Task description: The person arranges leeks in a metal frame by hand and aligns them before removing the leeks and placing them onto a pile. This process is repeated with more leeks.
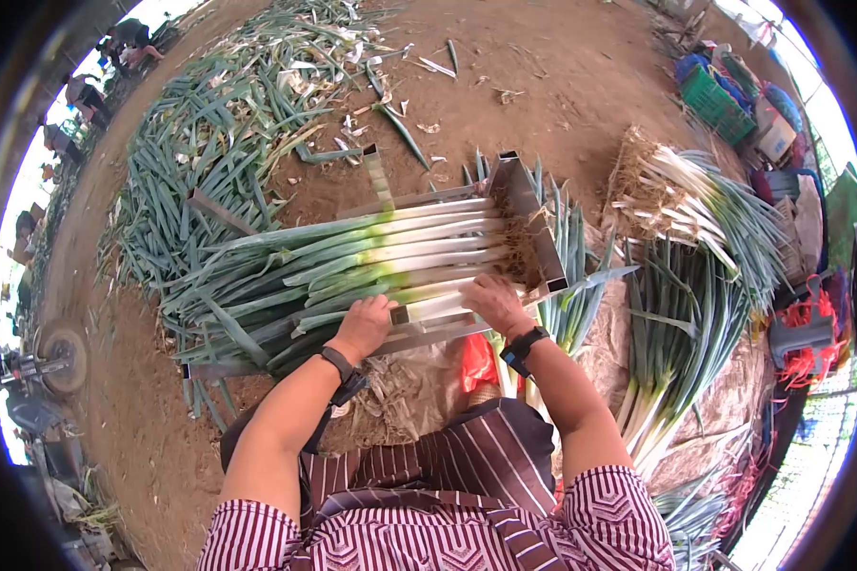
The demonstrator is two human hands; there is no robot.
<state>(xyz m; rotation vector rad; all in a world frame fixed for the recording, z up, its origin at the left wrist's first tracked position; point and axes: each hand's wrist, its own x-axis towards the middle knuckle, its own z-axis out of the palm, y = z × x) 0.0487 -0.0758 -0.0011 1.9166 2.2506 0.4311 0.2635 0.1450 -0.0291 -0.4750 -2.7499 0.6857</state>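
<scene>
A layer of long green onions lies across a metal frame on the ground in front of me. Their rooted white ends are against the frame's right end plate, and the green leaves hang out to the left. My left hand is closed on the near onions where white turns green, beside a short upright post. Its fingertips are partly hidden. Farther right, my right hand has its fingers curled over the white stalks near the roots. Both wrists carry dark bands.
A large heap of cut leaves spreads at the upper left. On the right, more green onions lie in piles on sacking. A green crate and a grey stool with red ties stand beyond. Several people work far left.
</scene>
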